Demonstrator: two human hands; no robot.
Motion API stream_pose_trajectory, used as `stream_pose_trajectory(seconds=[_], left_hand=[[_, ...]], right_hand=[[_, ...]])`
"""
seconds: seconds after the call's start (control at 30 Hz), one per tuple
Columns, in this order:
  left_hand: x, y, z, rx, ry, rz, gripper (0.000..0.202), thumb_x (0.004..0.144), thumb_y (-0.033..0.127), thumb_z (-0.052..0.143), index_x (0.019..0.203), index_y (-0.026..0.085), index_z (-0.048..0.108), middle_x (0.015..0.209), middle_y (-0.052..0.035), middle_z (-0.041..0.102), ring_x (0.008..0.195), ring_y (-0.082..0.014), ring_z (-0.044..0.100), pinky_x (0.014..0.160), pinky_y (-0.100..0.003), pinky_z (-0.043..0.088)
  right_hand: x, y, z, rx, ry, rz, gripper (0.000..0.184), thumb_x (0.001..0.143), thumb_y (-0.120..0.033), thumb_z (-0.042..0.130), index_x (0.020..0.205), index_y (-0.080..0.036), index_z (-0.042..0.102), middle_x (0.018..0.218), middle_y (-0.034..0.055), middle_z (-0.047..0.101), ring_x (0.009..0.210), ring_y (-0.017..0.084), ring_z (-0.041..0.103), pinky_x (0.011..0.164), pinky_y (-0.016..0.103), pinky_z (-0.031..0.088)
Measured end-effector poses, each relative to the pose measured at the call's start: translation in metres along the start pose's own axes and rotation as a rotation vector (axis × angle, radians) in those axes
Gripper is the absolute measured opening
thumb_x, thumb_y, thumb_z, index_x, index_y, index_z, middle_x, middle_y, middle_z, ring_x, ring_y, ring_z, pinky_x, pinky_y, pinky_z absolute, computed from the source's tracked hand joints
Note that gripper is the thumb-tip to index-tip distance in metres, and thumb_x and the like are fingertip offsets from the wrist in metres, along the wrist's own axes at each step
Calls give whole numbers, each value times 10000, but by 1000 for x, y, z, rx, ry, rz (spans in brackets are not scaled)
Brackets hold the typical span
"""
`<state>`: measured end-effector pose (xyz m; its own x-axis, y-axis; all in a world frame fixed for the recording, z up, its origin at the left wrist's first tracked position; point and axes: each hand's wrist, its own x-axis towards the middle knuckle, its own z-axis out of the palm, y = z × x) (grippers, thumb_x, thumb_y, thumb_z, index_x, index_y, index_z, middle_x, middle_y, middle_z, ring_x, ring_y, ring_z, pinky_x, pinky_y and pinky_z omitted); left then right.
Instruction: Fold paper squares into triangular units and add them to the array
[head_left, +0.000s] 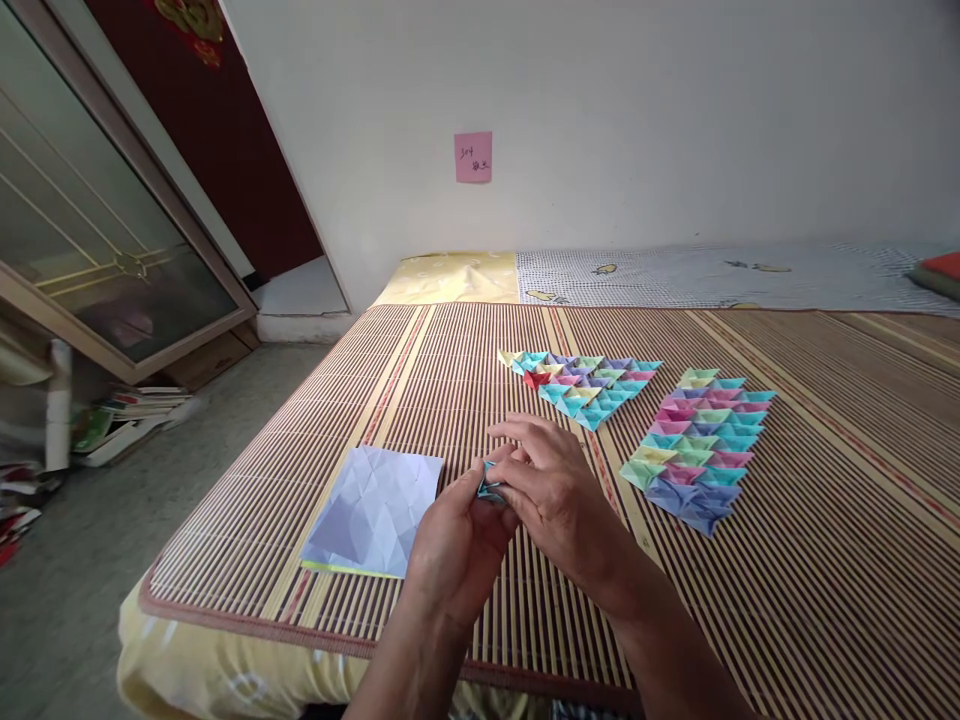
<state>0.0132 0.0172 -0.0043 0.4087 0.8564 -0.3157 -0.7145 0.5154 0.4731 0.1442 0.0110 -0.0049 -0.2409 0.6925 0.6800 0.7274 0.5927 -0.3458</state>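
Note:
Both hands meet over the striped bamboo mat. My left hand and my right hand pinch a small folded teal paper piece between their fingertips; most of it is hidden by the fingers. Just left of the hands lies a stack of creased pale blue paper squares. Beyond the hands sits a triangular patch of joined coloured paper units. A larger rectangular patch of the same units lies to the right.
The mat covers a bed with a yellow sheet against a white wall bearing a pink note. A glass door and piled books stand at the left on the floor.

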Motion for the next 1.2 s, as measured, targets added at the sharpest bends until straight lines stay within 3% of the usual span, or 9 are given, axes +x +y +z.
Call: stream_pose_trajectory(seconds=[0.17,0.27,0.47,0.7,0.8,1.0,1.1,1.2], left_hand=[[-1,2,7,-114,146,-19,383,1086,143,428,916,73,763,859,-118,752,773,-166,724,756,-280,602],[-2,6,9,-143,157,-3,422,1100,173,420,849,81,745,829,-99,736,711,-137,700,661,-230,574],[-1,8,4,-101,105,68,320,1079,212,485,980,104,770,1000,-127,764,993,-235,733,986,-397,581],[0,3,6,-48,138,94,346,1094,255,451,1150,100,755,1109,-160,779,1116,-276,737,1062,-453,558],[-2,1,6,-28,127,93,355,1093,296,462,1177,112,753,1079,-159,786,1143,-290,730,1071,-460,543],[-2,-4,0,39,-12,65,368,1043,435,577,1094,133,781,1102,-139,762,1109,-287,695,1045,-447,529],[0,-1,-7,83,-35,-19,454,1040,524,546,1137,137,762,1062,-142,745,978,-273,693,964,-493,558],[2,2,-11,126,-54,-101,443,1047,504,540,1129,128,760,999,-132,733,842,-238,679,905,-498,579]], right_hand=[[-2,0,-5,155,-45,88,269,895,31,676,966,-220,744,1308,91,688,1289,277,626,1071,513,529],[-1,-2,-13,258,-63,143,299,905,21,673,1047,-232,746,1292,76,684,1277,241,640,1075,440,540],[1,-1,-21,311,14,176,272,975,-63,624,1148,-249,721,1196,53,695,1175,208,668,1009,379,565],[1,-3,-24,274,60,266,145,1011,-175,608,1052,-223,739,945,36,709,867,189,679,776,337,573],[-1,-4,-21,259,38,299,125,973,-170,636,1038,-213,734,904,31,710,799,184,664,715,322,561],[1,-2,-20,243,19,257,214,947,-68,553,945,-228,695,884,23,702,825,189,678,733,317,556],[1,0,-26,177,-2,164,277,961,-25,512,958,-227,701,906,28,704,861,192,688,745,326,545],[0,0,-29,81,-35,74,324,968,3,500,976,-239,715,926,31,726,889,207,690,771,354,537]])
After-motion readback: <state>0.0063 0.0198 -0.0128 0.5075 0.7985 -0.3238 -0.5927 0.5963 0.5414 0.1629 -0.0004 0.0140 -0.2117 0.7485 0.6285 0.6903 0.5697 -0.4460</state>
